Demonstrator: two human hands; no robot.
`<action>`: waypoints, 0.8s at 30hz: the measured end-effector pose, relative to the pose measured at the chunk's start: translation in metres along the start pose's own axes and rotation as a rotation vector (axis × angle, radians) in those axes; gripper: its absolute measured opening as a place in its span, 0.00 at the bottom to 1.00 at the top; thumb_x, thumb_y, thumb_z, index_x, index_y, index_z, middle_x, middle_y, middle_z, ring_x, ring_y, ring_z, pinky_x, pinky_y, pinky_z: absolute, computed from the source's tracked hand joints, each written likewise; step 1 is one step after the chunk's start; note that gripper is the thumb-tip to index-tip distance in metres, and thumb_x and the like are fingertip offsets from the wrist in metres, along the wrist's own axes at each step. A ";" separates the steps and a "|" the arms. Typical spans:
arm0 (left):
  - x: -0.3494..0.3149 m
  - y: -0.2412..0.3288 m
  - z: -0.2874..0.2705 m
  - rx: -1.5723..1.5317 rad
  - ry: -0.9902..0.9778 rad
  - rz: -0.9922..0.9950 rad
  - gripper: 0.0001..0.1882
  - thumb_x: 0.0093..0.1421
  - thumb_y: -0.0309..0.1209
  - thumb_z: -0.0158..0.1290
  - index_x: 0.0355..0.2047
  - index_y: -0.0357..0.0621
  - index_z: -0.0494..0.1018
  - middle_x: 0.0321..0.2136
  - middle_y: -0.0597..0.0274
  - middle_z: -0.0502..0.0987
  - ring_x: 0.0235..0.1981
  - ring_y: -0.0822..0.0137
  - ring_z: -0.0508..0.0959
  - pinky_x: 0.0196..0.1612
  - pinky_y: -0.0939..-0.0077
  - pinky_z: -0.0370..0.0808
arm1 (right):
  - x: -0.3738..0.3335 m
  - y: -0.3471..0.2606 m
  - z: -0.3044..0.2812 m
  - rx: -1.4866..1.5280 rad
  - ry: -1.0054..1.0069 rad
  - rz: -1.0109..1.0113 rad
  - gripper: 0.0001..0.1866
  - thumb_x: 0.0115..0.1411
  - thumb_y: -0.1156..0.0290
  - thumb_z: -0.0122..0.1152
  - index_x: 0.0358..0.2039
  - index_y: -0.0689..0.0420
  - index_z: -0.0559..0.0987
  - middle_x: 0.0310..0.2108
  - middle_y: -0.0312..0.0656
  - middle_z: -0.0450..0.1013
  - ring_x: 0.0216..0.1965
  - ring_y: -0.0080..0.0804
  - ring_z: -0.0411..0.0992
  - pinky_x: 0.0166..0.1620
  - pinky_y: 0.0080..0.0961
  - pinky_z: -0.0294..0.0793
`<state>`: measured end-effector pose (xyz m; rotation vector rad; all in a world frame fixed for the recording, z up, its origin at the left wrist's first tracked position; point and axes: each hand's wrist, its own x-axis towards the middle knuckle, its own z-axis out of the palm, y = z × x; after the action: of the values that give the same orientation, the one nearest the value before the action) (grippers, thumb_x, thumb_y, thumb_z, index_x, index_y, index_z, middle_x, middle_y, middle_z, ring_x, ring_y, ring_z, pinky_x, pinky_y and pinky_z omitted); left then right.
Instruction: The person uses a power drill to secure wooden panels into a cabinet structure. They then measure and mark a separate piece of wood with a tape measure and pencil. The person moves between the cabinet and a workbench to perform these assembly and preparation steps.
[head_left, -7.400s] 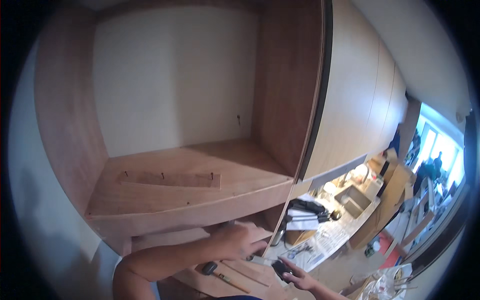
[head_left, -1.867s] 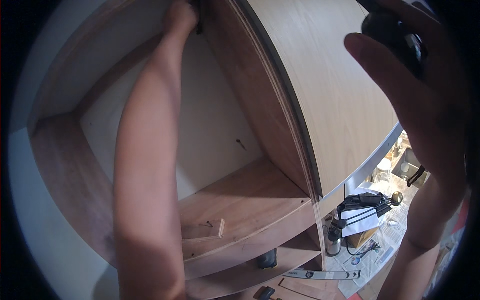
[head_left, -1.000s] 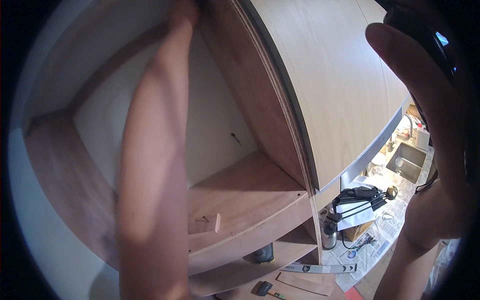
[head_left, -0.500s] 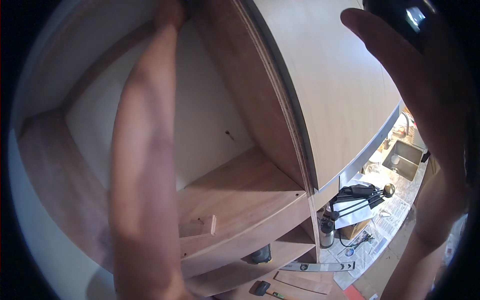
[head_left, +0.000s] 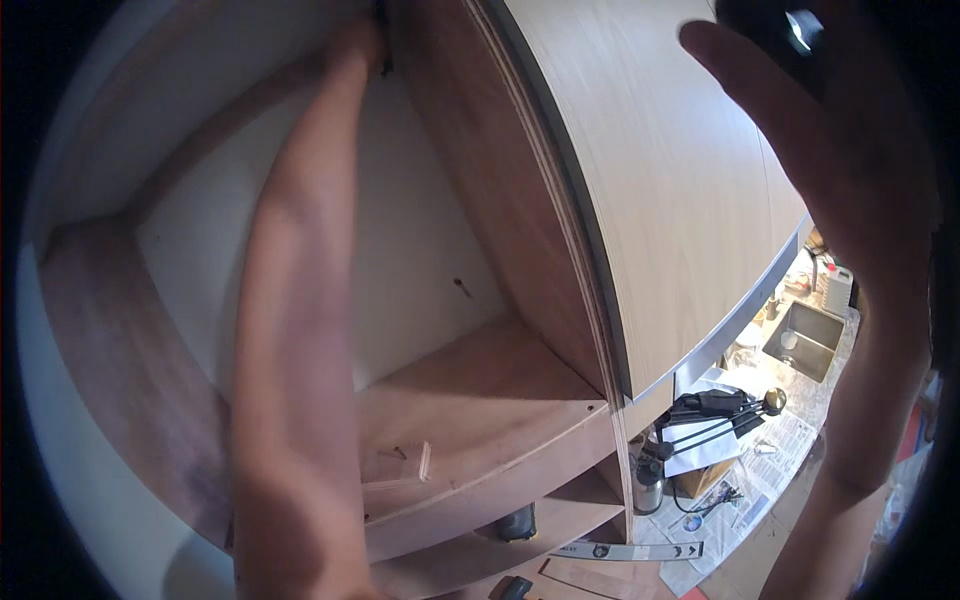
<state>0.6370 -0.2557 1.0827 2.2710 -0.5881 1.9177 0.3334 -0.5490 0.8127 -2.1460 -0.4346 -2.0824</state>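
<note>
My left arm reaches up across an open wooden cabinet (head_left: 440, 250). My left hand (head_left: 358, 48) is at the upper inner corner, beside a small dark fitting (head_left: 385, 50) on the side panel; its fingers are in shadow and mostly hidden. On the right, my raised right hand (head_left: 810, 125) has its thumb along a black, glossy rounded thing (head_left: 775, 28), apparently gripped and cut off by the top edge. Between the hands stands a pale wood-grain door panel (head_left: 670, 180), covering the neighbouring part of the cabinet.
Loose wood strips (head_left: 425, 462) and a screw lie on the cabinet shelf. A dark tool (head_left: 518, 522) sits on the lower shelf, near a spirit level (head_left: 630, 551). Lower right, a newspaper-covered counter holds a metal flask (head_left: 648, 490), black rods (head_left: 710, 430) and a sink (head_left: 803, 340).
The view has shifted a little, bringing a white jug by the sink into sight and taking the mallet mostly out. My left hand stays at the corner; the black thing stays at my right hand.
</note>
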 end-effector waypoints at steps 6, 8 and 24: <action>0.030 0.078 -0.030 -1.372 -0.042 -0.534 0.22 0.74 0.35 0.39 0.47 0.24 0.74 0.45 0.35 0.78 0.52 0.46 0.78 0.48 0.44 0.76 | -0.013 -0.010 -0.033 -0.148 -0.006 0.025 0.34 0.61 0.52 0.70 0.60 0.63 0.75 0.35 0.43 0.76 0.30 0.28 0.71 0.34 0.26 0.69; 0.038 0.002 -0.021 -1.119 -0.075 -0.488 0.22 0.74 0.37 0.41 0.50 0.26 0.75 0.47 0.38 0.79 0.50 0.47 0.79 0.49 0.48 0.77 | -0.019 0.001 0.003 0.029 0.008 0.018 0.34 0.61 0.52 0.70 0.60 0.63 0.75 0.35 0.43 0.76 0.30 0.28 0.71 0.34 0.26 0.69; 0.038 -0.006 -0.006 0.397 -0.106 0.028 0.19 0.60 0.38 0.60 0.50 0.47 0.82 0.50 0.51 0.82 0.53 0.49 0.82 0.57 0.57 0.78 | -0.008 -0.002 0.015 0.075 0.009 -0.005 0.35 0.61 0.51 0.69 0.60 0.63 0.74 0.34 0.43 0.76 0.29 0.27 0.71 0.33 0.25 0.68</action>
<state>0.6381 -0.2561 1.1215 2.6213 -0.2664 2.0940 0.3473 -0.5438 0.8035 -2.0955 -0.5088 -2.0433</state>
